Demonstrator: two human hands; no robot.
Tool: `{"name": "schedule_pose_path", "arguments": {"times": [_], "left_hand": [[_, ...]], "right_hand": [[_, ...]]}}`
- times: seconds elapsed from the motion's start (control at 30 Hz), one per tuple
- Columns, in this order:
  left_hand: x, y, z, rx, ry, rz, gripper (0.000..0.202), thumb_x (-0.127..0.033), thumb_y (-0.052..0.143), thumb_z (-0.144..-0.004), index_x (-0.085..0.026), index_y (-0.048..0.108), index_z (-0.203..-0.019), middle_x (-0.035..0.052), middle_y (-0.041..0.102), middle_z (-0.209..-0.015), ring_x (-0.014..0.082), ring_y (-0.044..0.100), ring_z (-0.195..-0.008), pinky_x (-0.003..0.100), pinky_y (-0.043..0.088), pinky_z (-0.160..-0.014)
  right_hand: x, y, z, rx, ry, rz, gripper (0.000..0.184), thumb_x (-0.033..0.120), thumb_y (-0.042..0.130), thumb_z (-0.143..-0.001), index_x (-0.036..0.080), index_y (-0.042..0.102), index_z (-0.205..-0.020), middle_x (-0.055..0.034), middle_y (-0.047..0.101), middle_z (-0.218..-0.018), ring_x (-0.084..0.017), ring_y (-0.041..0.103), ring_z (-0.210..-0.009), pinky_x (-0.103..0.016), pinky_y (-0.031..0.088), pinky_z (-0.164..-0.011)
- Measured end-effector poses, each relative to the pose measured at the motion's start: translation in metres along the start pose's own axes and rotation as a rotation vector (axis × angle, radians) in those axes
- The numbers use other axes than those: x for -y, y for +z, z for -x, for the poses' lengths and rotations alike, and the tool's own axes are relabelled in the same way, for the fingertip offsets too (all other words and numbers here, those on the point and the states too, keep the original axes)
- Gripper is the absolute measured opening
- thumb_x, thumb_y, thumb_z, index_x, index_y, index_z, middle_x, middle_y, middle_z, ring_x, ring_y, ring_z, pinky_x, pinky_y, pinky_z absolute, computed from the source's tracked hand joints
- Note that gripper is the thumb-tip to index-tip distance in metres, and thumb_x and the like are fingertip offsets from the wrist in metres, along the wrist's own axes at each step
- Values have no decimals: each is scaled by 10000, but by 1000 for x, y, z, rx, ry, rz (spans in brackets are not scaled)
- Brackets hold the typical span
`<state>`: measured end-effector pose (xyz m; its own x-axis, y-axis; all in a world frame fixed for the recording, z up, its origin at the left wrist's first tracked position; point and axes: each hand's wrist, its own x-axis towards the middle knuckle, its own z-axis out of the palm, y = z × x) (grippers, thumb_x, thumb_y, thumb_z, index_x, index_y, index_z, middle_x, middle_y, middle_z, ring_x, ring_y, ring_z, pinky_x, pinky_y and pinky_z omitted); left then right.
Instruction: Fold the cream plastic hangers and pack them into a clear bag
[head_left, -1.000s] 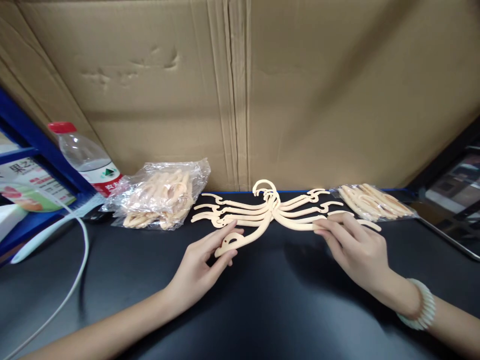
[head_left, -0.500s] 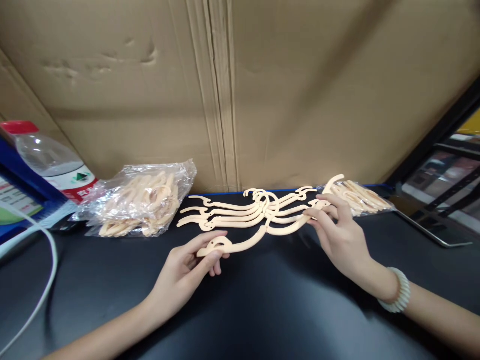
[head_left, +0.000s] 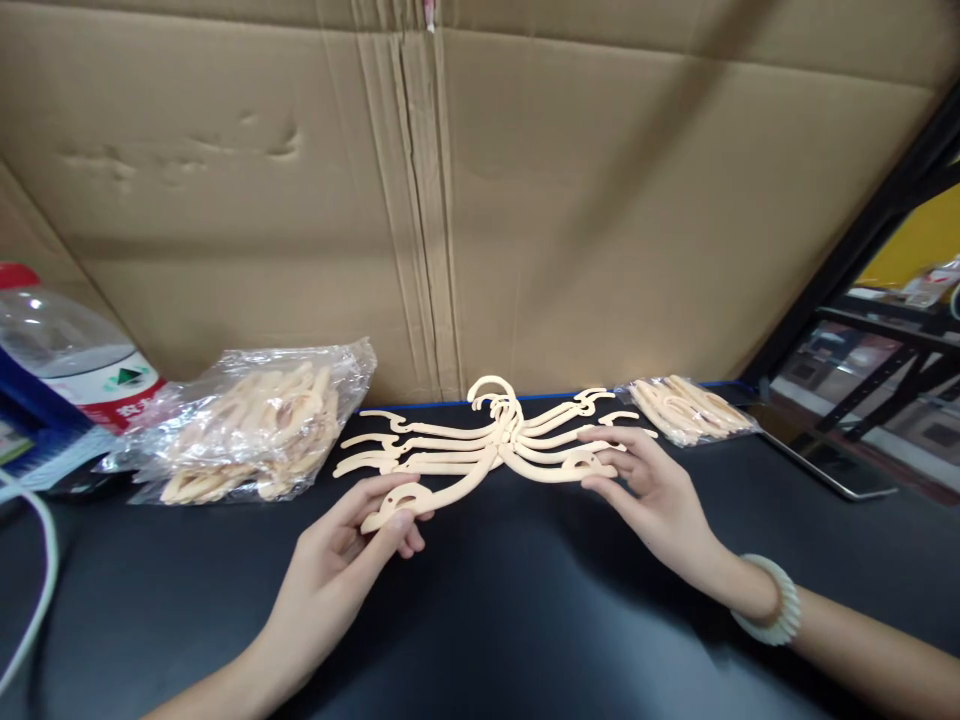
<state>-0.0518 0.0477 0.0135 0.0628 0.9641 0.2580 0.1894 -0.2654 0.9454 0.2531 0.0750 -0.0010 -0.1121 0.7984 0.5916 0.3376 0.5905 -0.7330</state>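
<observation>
The single view is from a camera worn on the person's head, set above and on the near side of the cream hanger (head_left: 491, 462), facing forward and tilted down, close enough to show both the left hand (head_left: 337, 560) and right hand (head_left: 660, 495) whole at its ends. It looks across the black tabletop (head_left: 480, 600) to a cardboard panel (head_left: 600, 250) rising behind the hanger, and spans from a bottle (head_left: 82, 350) left of it to a black frame (head_left: 862, 238) right of it.
</observation>
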Motion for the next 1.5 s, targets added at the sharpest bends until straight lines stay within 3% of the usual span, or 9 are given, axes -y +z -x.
{"name": "schedule_pose_path", "arguments": {"times": [0.23,0.33,0.43,0.53,0.7,0.83,0.9,1.1,1.5], "left_hand": [[4,-6,4,-32,-46,135,213,-345,708,-813,-194,673,-959,4,625,-735,122,579,-640,191,508,-605],[-1,-2,5,-51,-82,235,222,-351,745,-774,-181,697,-908,-2,578,-701,102,525,-605,171,468,-553],[-7,6,5,-21,-144,329,250,-355,759,-758,-166,706,-914,-4,545,-671,96,482,-594,170,438,-534],[-7,15,2,12,-168,370,227,-346,771,-747,-149,693,-829,2,551,-698,91,462,-595,182,424,-537],[-6,27,5,137,-201,249,252,-363,690,-836,-135,628,-747,8,562,-730,90,450,-596,194,405,-524],[-8,34,12,213,-197,179,261,-391,637,-876,-139,621,-809,-3,554,-720,95,481,-601,206,437,-555],[-8,36,14,225,-183,187,249,-383,633,-879,-142,619,-815,-5,564,-729,95,497,-609,209,453,-577],[-2,35,14,229,-179,221,201,-342,660,-860,-146,617,-871,18,610,-799,123,560,-702,229,481,-655],[-1,37,16,234,-171,186,198,-352,608,-886,-156,619,-909,40,658,-880,170,620,-831,278,505,-785]], "right_hand": [[4,1,-3,18,374,-509,448,305,752,-784,271,571,-1193,-25,673,-878,-186,652,-832,-374,558,-812],[5,2,-3,-19,510,-675,391,323,770,-765,253,615,-1117,-15,646,-825,-172,628,-814,-357,545,-816],[5,7,-2,-52,518,-752,174,356,733,-805,237,657,-905,-22,629,-873,-165,609,-823,-342,541,-816],[9,16,2,-21,518,-770,157,389,660,-870,234,661,-843,-33,643,-906,-182,615,-852,-371,537,-833],[29,31,15,261,527,-672,228,379,594,-916,239,651,-1086,-50,664,-1006,-186,626,-867,-359,543,-800],[42,37,24,514,433,-561,406,312,546,-954,277,470,-1351,-31,658,-1059,-164,621,-953,-338,506,-882],[44,38,28,507,421,-540,415,285,547,-955,278,428,-1353,-21,673,-1030,-156,633,-947,-319,508,-865],[45,40,32,418,469,-498,204,273,652,-890,231,558,-1066,-5,719,-870,-133,673,-777,-239,528,-703],[42,44,32,474,502,-491,297,227,718,-812,209,552,-1058,-12,689,-872,-149,674,-778,-248,564,-660]]}}
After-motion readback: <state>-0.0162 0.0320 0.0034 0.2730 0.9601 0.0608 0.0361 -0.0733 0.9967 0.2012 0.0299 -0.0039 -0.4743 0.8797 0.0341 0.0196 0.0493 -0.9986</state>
